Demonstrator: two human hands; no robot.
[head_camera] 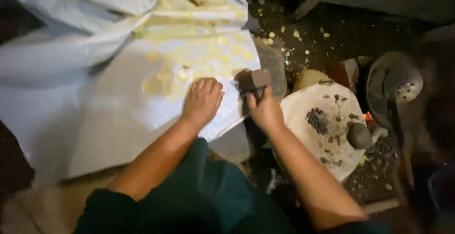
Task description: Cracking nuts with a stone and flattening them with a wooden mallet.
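Note:
My left hand (203, 102) lies flat, palm down, on a white plastic sheet (113, 115) spread over a slab. Pale yellow flattened pieces (163, 80) are scattered on the sheet just beyond its fingers. My right hand (265, 110) grips the handle of a small hammer-like tool, whose dark blocky head (253, 80) hovers at the sheet's right edge. My green sleeves fill the bottom of the view.
A round pale stone slab (327, 141) with dark crumbs and a grey pebble (359, 136) sits at right. A glowing ember (368, 116) shows beside it. A perforated metal ladle (403, 84) rests in a dark pan. Yellow bits litter the dark ground beyond.

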